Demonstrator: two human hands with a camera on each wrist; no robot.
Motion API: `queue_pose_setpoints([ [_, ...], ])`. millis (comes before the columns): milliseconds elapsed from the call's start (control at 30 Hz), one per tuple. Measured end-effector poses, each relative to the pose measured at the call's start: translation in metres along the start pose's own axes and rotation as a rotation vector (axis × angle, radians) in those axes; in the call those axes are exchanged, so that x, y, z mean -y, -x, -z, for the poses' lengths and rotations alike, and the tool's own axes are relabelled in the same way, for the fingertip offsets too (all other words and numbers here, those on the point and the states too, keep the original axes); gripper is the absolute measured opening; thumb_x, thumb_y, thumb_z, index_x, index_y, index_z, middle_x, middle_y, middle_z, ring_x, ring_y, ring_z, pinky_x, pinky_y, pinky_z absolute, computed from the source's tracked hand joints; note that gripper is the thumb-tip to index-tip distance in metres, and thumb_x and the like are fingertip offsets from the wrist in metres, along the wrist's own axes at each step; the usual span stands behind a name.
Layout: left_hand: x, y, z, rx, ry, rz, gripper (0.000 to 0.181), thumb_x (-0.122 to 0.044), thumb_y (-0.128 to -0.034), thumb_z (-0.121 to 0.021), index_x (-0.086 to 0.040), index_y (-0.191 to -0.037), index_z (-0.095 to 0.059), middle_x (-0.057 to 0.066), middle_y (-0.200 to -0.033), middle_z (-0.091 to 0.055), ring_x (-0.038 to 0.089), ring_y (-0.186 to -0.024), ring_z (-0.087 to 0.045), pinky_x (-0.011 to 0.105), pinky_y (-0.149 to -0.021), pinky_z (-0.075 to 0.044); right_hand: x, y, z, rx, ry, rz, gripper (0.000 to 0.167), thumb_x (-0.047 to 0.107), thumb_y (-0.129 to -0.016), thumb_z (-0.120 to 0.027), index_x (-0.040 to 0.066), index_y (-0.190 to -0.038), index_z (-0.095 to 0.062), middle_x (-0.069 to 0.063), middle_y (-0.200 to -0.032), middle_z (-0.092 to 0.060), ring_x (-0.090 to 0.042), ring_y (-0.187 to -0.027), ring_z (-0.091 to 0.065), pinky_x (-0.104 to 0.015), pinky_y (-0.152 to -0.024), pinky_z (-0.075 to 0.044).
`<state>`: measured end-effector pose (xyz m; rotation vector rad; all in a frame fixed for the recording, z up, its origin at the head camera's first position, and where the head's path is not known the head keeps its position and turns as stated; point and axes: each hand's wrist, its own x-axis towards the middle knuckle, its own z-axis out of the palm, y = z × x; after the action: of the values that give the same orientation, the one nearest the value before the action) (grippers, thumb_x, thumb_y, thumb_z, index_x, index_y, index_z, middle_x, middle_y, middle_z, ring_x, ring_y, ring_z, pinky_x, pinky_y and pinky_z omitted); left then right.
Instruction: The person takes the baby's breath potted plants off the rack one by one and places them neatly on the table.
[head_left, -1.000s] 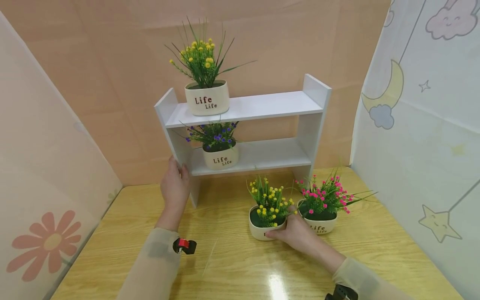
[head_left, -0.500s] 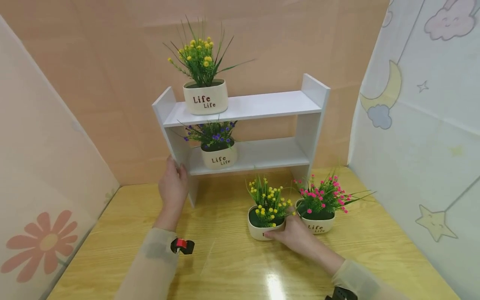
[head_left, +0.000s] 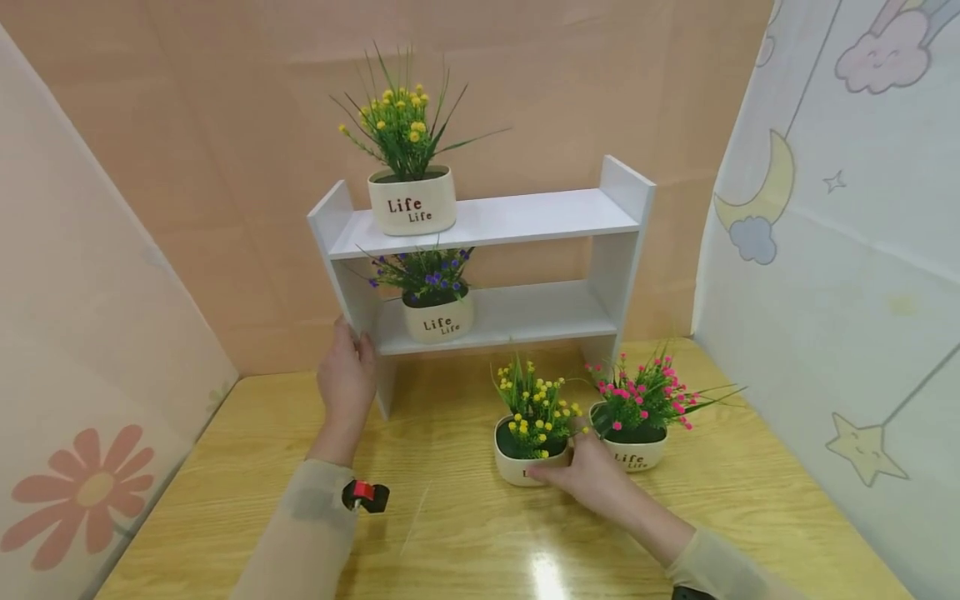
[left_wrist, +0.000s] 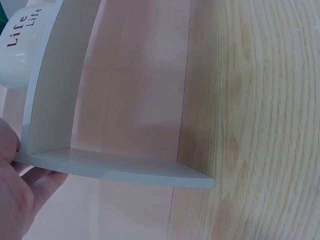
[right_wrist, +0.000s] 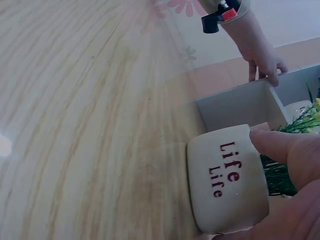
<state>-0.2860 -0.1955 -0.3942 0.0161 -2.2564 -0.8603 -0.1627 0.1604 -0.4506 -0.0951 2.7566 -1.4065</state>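
Short yellow-flowered pot (head_left: 512, 469): in front of the white two-tier shelf (head_left: 536, 307), pinched in the right hand (head_left: 597, 477). Left hand (head_left: 347, 383): fingers curled round the shelf's side panel (head_left: 356, 296). Estimated status: tall yellow-flowered pot (head_left: 411, 202), purple-flowered pot (head_left: 438, 322) shelved; short yellow-flowered pot, pink-flowered pot (head_left: 637, 455) unshelved.

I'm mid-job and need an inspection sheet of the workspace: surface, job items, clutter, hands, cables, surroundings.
Surface: wood-grain table, with light glare near the front.
Job items: white shelf on the table; upper yellow-flowered pot on its top board; purple-flowered pot on the board below; lower yellow-flowered pot and pink-flowered pot on the table in front.
Clutter: nothing seen.
Hands: left hand grips the shelf's left side panel; right hand grips the lower yellow-flowered pot.
Cables: nothing seen.
Surroundings: peach backdrop behind; pale printed walls left and right.
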Motion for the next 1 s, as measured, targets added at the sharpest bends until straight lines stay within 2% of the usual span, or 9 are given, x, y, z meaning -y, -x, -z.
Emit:
queue_pose_setpoints([
  [67,0.000,-0.001,0.000,-0.004,-0.009,-0.004,0.039,-0.014,-0.1132,-0.059,0.006,-0.146,-0.054,0.034,-0.120,-0.074,0.052,-0.090,-0.077,0.065,-0.068,-0.061,0.003,0.002,0.003,0.013,-0.037,-0.027,0.129,0.043,-0.080,-0.101,-0.015,-0.166,-0.023,-0.029,-0.124,-0.068,-0.021,-0.080,-0.067,-0.040,-0.076,-0.059],
  [167,0.000,-0.001,-0.001,-0.004,-0.014,-0.003,0.038,-0.014,-0.1135,-0.059,0.006,-0.146,-0.054,0.034,-0.119,-0.074,0.053,-0.090,-0.077,0.066,-0.068,-0.061,0.008,0.006,0.008,0.024,-0.089,-0.046,0.133,0.044,-0.080,-0.101,0.000,-0.173,-0.018,-0.036,-0.151,-0.056,-0.042,-0.114,-0.071,-0.055,-0.098,-0.059],
  [233,-0.001,-0.001,-0.001,0.002,-0.009,-0.004,0.039,-0.015,-0.1136,-0.059,0.006,-0.146,-0.054,0.034,-0.120,-0.074,0.053,-0.091,-0.077,0.066,-0.068,-0.061,0.012,0.010,0.012,0.035,-0.141,-0.052,0.132,0.041,-0.080,-0.101,0.012,-0.177,-0.017,-0.035,-0.167,-0.039,-0.056,-0.138,-0.055,-0.068,-0.110,-0.050],
  [300,-0.002,-0.002,-0.001,0.008,-0.003,-0.005,0.040,-0.014,-0.1137,-0.059,0.006,-0.147,-0.054,0.034,-0.121,-0.074,0.053,-0.091,-0.077,0.066,-0.069,-0.061,0.015,0.013,0.017,0.042,-0.178,-0.059,0.130,0.039,-0.081,-0.101,0.022,-0.178,-0.017,-0.032,-0.175,-0.028,-0.060,-0.153,-0.036,-0.075,-0.116,-0.039],
  [333,-0.002,-0.002,-0.001,0.009,-0.002,-0.005,0.040,-0.014,-0.1137,-0.059,0.006,-0.148,-0.053,0.034,-0.121,-0.074,0.053,-0.091,-0.077,0.066,-0.069,-0.060,0.017,0.015,0.019,0.049,-0.206,-0.064,0.128,0.037,-0.082,-0.101,0.025,-0.178,-0.017,-0.030,-0.177,-0.023,-0.060,-0.156,-0.031,-0.075,-0.117,-0.037],
  [567,-0.003,-0.003,0.000,0.002,-0.005,0.000,0.040,-0.014,-0.1131,-0.059,0.004,-0.148,-0.053,0.033,-0.121,-0.074,0.053,-0.091,-0.076,0.067,-0.070,-0.060,0.032,0.032,0.036,0.102,-0.313,-0.104,0.126,0.033,-0.089,-0.096,0.024,-0.179,-0.009,-0.028,-0.181,-0.009,-0.057,-0.162,-0.014,-0.075,-0.119,-0.033],
  [667,-0.003,-0.003,0.001,0.000,-0.004,0.001,0.040,-0.014,-0.1131,-0.059,0.004,-0.149,-0.053,0.033,-0.122,-0.074,0.054,-0.094,-0.076,0.068,-0.072,-0.060,0.038,0.037,0.045,0.133,-0.362,-0.053,0.121,0.028,-0.094,-0.093,0.025,-0.179,-0.007,-0.023,-0.183,-0.004,-0.052,-0.165,-0.007,-0.075,-0.121,-0.028],
  [833,-0.004,-0.002,0.002,0.009,0.001,0.010,0.041,-0.014,-0.1134,-0.058,0.005,-0.150,-0.052,0.035,-0.124,-0.073,0.055,-0.096,-0.075,0.069,-0.074,-0.060,0.051,0.045,0.059,0.146,-0.350,0.037,0.116,0.026,-0.096,-0.090,0.020,-0.179,-0.008,-0.014,-0.184,-0.014,-0.042,-0.168,-0.006,-0.076,-0.123,-0.021],
  [1000,-0.003,0.001,0.002,0.024,-0.002,0.024,0.042,-0.014,-0.1138,-0.058,0.005,-0.151,-0.052,0.034,-0.127,-0.072,0.054,-0.096,-0.076,0.068,-0.074,-0.060,0.063,0.048,0.073,0.127,-0.291,0.110,0.113,0.031,-0.097,-0.088,0.018,-0.179,-0.010,-0.014,-0.183,-0.019,-0.043,-0.168,-0.011,-0.069,-0.122,-0.034],
])
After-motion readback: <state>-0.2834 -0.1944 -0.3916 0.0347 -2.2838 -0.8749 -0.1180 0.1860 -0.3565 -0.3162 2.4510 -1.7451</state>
